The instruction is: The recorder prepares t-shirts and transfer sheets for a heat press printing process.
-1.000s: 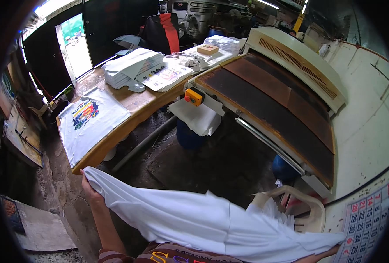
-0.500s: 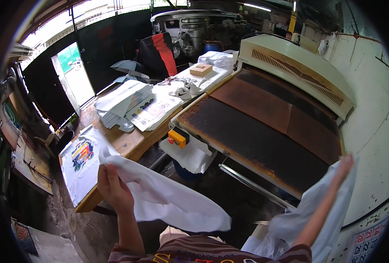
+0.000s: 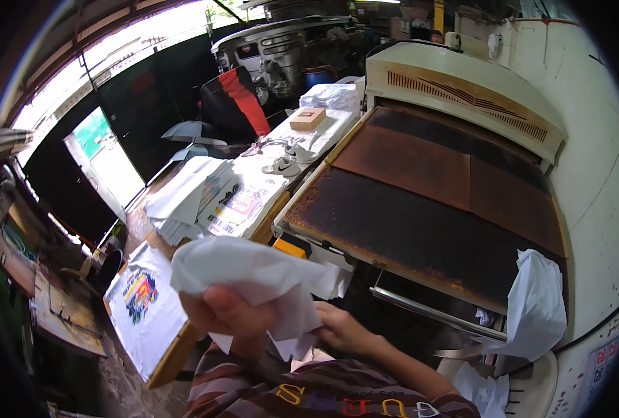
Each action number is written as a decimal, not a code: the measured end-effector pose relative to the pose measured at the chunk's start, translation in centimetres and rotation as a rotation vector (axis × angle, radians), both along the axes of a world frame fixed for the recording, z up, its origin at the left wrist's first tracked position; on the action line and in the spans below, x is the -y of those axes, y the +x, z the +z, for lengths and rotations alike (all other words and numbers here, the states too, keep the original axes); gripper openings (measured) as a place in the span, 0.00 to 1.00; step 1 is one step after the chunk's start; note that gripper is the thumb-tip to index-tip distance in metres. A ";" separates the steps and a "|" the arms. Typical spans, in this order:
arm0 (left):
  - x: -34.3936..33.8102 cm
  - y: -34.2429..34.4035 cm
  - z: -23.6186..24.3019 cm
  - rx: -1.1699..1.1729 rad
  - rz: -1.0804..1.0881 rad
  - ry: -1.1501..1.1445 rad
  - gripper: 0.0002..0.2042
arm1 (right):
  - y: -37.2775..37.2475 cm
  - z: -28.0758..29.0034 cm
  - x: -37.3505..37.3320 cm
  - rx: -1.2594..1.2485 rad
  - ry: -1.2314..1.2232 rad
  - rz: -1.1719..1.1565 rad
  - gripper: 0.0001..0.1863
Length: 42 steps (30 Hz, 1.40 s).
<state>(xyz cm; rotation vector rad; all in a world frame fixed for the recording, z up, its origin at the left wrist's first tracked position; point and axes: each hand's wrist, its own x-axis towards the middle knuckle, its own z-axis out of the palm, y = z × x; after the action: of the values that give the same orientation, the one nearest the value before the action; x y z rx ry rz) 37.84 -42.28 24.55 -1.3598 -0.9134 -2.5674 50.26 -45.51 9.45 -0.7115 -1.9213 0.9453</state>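
My left hand (image 3: pixel 236 313) is closed on a thin white sheet (image 3: pixel 240 268), bunched and folded over the top of the fist; whether it is cloth or paper I cannot tell. Just to the right, my right hand (image 3: pixel 341 329) has its fingers curled at the sheet's lower right edge and seems to pinch it. Both hands are low, in front of my striped shirt. Left of them, a white T-shirt (image 3: pixel 166 301) with a colourful print lies flat over the end of a wooden board (image 3: pixel 167 359).
A large heating machine with a dark flat bed (image 3: pixel 393 223) stands to the right. Stacked white shirts (image 3: pixel 177 202), grey shoes (image 3: pixel 281 167) and a small box (image 3: pixel 307 119) lie on the table behind. A white piece (image 3: pixel 536 306) drapes at the bed's near right corner.
My right hand has come from the far right to beside my left hand, leaving a white piece at the bed's corner. The outstretched sheet is now gathered between both hands. My view has shifted.
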 end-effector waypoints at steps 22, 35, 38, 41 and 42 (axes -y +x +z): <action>-26.2 -1.5 -26.0 -1.157 -0.587 -0.970 0.12 | 13.9 -10.0 -5.0 -0.001 -0.403 -1.565 0.05; -27.6 -0.4 -29.9 -0.925 -0.698 -1.318 0.15 | 10.8 -8.9 -13.2 0.797 -0.250 -1.486 0.14; -28.6 -2.5 -31.6 -0.785 -0.867 -1.164 0.12 | 11.1 -9.9 -14.2 0.863 -0.342 -1.448 0.13; -28.9 -2.5 -27.1 -0.410 -1.270 -1.287 0.11 | 13.7 -10.2 -13.0 0.788 -0.402 -1.463 0.09; -28.9 -2.5 -23.7 -0.351 -1.369 -1.321 0.10 | 15.0 -10.1 -12.5 0.699 -0.412 -1.483 0.07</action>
<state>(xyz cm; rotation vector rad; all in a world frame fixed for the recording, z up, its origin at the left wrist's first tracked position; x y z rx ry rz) 35.39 -13.42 0.86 -3.6007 -2.3340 -1.6801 65.27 -33.03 -0.69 -2.4309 -1.0573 0.0610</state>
